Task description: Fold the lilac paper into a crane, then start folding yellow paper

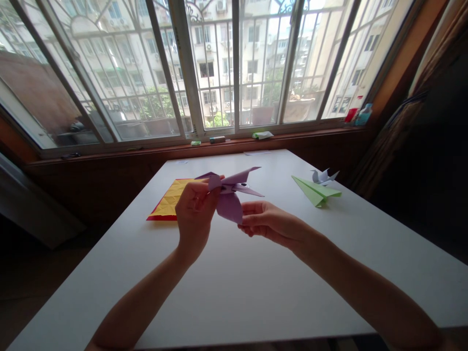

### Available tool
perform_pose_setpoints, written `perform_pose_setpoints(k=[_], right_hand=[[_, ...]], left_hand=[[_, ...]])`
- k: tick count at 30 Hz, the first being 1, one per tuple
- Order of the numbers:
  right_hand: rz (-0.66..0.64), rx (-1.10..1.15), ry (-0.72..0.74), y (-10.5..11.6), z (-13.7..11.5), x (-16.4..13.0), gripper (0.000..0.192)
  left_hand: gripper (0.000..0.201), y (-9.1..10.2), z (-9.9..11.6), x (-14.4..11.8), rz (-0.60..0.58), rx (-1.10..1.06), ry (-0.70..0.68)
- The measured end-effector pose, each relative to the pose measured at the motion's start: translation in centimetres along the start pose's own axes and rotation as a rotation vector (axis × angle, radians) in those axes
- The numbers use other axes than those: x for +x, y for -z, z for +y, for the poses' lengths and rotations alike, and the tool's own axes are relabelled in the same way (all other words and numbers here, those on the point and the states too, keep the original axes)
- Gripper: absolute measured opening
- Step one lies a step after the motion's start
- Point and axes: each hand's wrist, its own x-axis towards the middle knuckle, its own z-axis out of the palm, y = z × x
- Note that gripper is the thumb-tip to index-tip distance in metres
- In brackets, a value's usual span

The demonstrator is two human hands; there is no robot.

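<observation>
A purple origami bird (230, 204), folded from paper, is held up above the white table (234, 292). My left hand (197, 204) pinches its left side between thumb and fingers. With thumb and fingertips, my right hand (261, 219) grips the lower edge of a wing that hangs toward me. Pointed paper tips stick out to the right, and a dark round spot shows between them. My left fingers hide part of the folded body.
Yellow creased paper (171, 197) lies over red paper (150, 218) on the left. To the right are a light green paper plane (316, 191) and a pale folded paper bird (323, 177). Small items, including a bottle (364, 115), stand along the windowsill (303, 131) behind the table.
</observation>
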Motion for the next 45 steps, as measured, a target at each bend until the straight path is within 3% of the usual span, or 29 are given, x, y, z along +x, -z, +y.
perform_pose_setpoints(k=[4,10,15,18,21,26,33,36,40,45], right_hand=[[0.072,-0.237,0.075,0.2,-0.6,0.1,0.024],[0.244,-0.512,0.318,0.2,-1.0,-0.4,0.014],[0.426,-0.989,0.77,-0.8,-0.9,-2.3,0.004],[0.433,-1.277,1.082,-1.2,-1.0,-3.3,0.011],[0.439,-1.489,1.263,-1.0,-1.1,-3.5,0.012],[0.469,-1.627,1.33,-0.5,-1.6,-3.3,0.017],[0.406,-1.581,1.396,0.3,-2.3,-3.1,0.017],[0.431,-1.538,1.39,0.4,-2.5,-2.9,0.017],[0.49,-1.483,1.391,0.4,-2.8,-2.9,0.015],[0.457,-1.442,1.442,0.4,-2.9,-3.2,0.022]], left_hand=[[0.007,0.0,0.5,-0.3,-0.036,0.028,-0.031],[0.009,0.0,0.5,-0.4,-0.028,0.035,-0.035],[0.011,0.1,-0.1,0.1,0.043,-0.01,0.056],[0.012,0.1,-0.3,0.2,0.03,-0.071,0.156],[0.013,0.2,-0.1,0.3,-0.004,-0.126,0.25],[0.019,0.5,-0.1,0.5,-0.096,-0.135,0.494],[0.018,-0.2,-0.3,0.7,-0.168,-0.335,0.906],[0.016,-0.4,-0.2,0.5,-0.17,-0.358,0.949],[0.018,-0.2,-0.1,0.1,-0.213,-0.325,0.902],[0.022,0.1,0.1,0.1,-0.309,-0.327,0.945]])
